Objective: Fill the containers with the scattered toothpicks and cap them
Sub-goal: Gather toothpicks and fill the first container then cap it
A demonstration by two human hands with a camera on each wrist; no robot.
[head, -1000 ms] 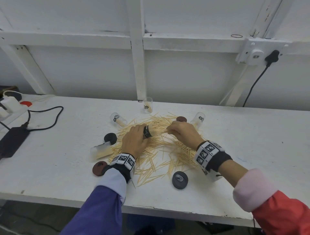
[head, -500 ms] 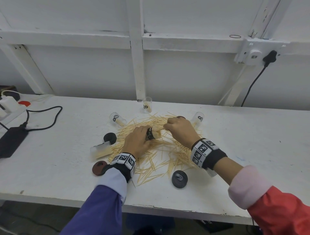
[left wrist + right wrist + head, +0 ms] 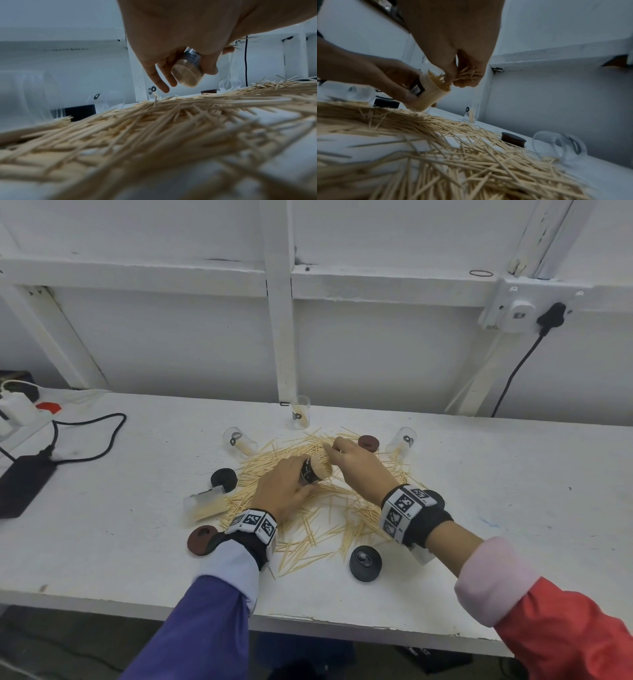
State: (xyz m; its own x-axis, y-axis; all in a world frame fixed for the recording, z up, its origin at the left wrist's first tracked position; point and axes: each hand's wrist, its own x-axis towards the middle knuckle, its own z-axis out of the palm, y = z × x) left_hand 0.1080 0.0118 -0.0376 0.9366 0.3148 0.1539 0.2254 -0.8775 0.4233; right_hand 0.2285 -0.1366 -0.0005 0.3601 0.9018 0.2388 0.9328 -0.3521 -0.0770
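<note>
A wide pile of loose toothpicks covers the middle of the white table. My left hand grips a clear container packed with toothpicks, tilted and lifted just above the pile. My right hand pinches a small bunch of toothpicks at that container's open mouth. A nearly empty container stands upright at the back. Two more lie on their sides at back left and back right.
Black caps lie at the left and front; dark red caps at front left and back right. A part-filled container lies on its side at the left. A black adapter and cable sit far left.
Both hands have risen slightly off the pile and shifted toward the back; the right hand has brought its pinch of toothpicks up to the container's mouth.
</note>
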